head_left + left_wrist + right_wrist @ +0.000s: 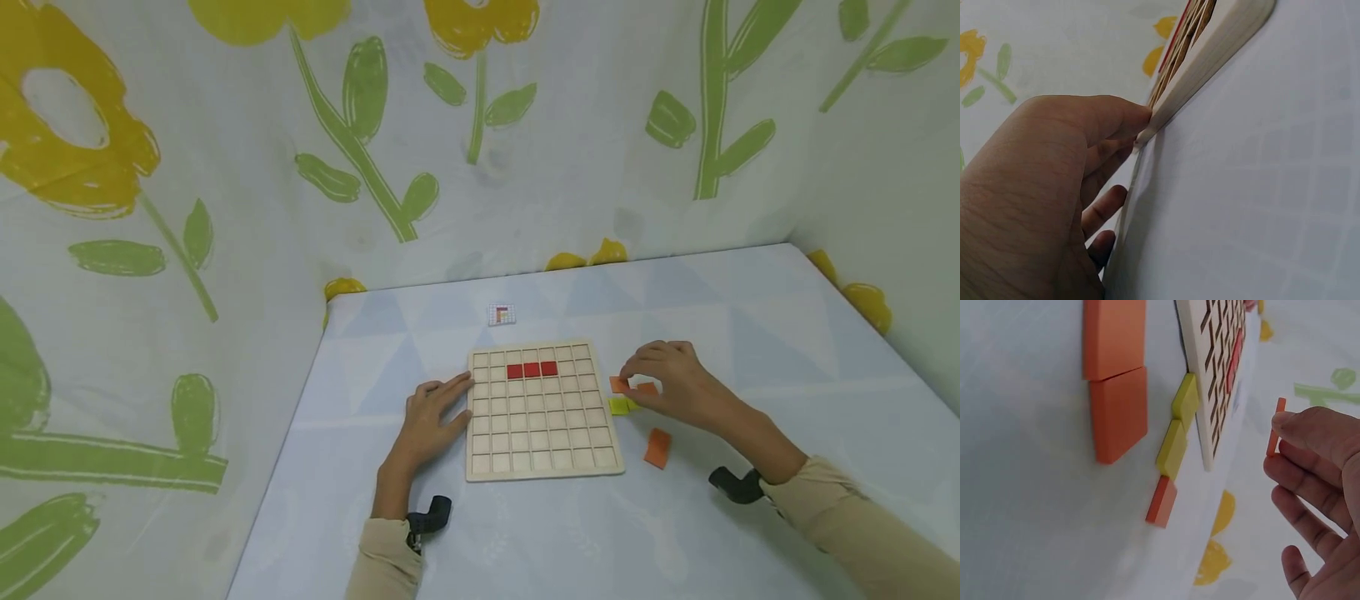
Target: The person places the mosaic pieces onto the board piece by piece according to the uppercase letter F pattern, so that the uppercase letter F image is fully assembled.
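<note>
Pale wood forms the gridded board (540,433) in the head view, flat on the bench (555,542), three red tiles (532,369) side by side near its far edge. The left hand (435,421) rests extended fingers along the board's left edge, likely to stop it sliding. Off the right edge, the right hand (678,387) pinches an orange tile (618,384); yellow tiles (618,406) and loose orange tiles (657,447) lie on that side, presumably for easy reach. Beyond the board sits a small card (502,314) with a coloured grid, probably placed to be looked at; only this view shows it.

From the left wrist, the board's thick side appears: fingertips touch it without wrapping round, and the red is just a sliver.

From the right wrist, the pinched tile shows edge-on between thumb and fingers, seemingly raised off the bench, the remaining fingers loosely bent. Two orange tiles lie end to end; another, partly covered by the hand in the head view, follows the two yellow ones.
</note>
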### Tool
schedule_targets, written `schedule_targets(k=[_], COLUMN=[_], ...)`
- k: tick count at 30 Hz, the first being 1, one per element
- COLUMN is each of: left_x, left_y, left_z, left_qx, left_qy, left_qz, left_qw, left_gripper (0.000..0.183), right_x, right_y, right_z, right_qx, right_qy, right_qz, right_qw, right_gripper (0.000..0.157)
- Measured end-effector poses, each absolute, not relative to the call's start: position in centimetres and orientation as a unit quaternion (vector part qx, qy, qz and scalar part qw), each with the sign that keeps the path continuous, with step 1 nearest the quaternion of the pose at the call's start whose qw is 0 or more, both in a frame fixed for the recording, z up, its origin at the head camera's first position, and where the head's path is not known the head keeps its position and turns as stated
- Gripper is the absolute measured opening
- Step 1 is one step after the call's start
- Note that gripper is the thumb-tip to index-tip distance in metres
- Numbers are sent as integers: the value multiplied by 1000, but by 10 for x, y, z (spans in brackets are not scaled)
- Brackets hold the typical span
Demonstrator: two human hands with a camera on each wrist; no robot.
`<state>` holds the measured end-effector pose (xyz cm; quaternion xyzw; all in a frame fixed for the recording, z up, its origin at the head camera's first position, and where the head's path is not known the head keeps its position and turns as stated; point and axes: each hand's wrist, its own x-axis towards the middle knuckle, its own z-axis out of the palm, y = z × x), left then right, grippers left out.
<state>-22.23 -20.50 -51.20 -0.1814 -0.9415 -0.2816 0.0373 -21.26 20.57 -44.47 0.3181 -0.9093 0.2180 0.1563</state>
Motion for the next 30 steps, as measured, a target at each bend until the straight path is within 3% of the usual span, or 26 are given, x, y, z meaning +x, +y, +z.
schedule_targets(k=[7, 15, 30], left_x=[-222, -222, -222], left_y=[-206, -205, -205], left_z=[-511, -512, -511], left_qx=[-180, -183, -181], left_qy=[-939, -937, -942], left_qz=[-290, -294, -281], left_qw=[43, 44, 39], left_gripper=[53, 53, 54], right_x=[-220, -228, -235], right_y=[192, 176, 143], right_z=[-446, -447, -446], right_qx=[344, 324, 335], right_qy=[-897, -913, -912], right_qz=[215, 210, 200], right_qw=[175, 134, 131], right_gripper=[25, 20, 17])
